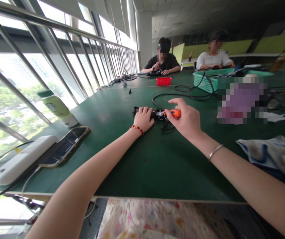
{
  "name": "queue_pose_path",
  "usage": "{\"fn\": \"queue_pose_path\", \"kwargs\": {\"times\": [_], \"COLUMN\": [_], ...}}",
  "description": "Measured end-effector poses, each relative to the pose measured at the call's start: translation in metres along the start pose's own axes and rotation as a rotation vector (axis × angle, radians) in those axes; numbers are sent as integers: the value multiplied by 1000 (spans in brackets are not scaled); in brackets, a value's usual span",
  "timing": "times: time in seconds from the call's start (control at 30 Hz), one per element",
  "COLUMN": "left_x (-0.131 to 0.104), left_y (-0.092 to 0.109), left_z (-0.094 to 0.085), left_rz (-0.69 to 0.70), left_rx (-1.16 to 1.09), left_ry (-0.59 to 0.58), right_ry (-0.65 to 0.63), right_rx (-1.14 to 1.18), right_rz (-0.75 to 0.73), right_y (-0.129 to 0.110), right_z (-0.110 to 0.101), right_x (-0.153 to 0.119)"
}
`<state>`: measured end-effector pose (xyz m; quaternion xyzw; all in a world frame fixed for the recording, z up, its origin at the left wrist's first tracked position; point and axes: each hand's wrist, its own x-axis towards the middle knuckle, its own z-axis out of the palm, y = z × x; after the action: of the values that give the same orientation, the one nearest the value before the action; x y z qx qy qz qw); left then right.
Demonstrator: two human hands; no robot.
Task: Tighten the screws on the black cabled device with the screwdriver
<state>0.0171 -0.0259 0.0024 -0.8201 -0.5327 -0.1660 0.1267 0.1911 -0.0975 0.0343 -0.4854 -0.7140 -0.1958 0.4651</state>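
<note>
A black device [159,115] with a cable attached lies on the green table; its exact kind I cannot tell. My left hand [143,119] rests over its left end, fingers curled down around it and pressing it to the tabletop. At the other end, my right hand [186,119] grips a small orange-handled tool [176,113] between thumb and fingers, the index finger raised and bent. The tool's tip is hidden, so whether it touches the device cannot be seen.
Across the green table [142,172] sit two people, with a red basket [163,81] and a teal basket [203,83] of cables nearer. At left are a bottle [58,108], a phone [65,146] and a white power strip [20,161]. A cloth [269,154] lies at right.
</note>
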Motion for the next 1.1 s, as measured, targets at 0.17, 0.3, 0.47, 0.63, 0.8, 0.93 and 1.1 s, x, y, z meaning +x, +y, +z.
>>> {"fn": "queue_pose_path", "kwargs": {"times": [0.17, 0.3, 0.47, 0.63, 0.8, 0.93, 1.1], "left_x": [0, 0, 0, 0, 0, 0, 0], "left_y": [0, 0, -1, 0, -1, -1, -1], "left_z": [0, 0, 1, 0, 1, 2, 0], "left_rz": [0, 5, 1, -1, 2, 4, -3], "left_rx": [6, 6, 6, 2, 0, 3, -5], "left_ry": [-3, 4, 6, -1, 10, 7, 4], "right_ry": [48, 52, 39, 75, 38, 37, -70], "right_rx": [50, 54, 0, 88, -4, 27, 40], "right_rz": [-6, -4, 31, -33, -2, -31, -75], "right_y": [0, 0, 2, 1, 2, 1, -2], "right_z": [-3, -3, -1, -3, -1, -3, -8], "right_x": [1, 1, 1, 1, 1, 2, 3]}}
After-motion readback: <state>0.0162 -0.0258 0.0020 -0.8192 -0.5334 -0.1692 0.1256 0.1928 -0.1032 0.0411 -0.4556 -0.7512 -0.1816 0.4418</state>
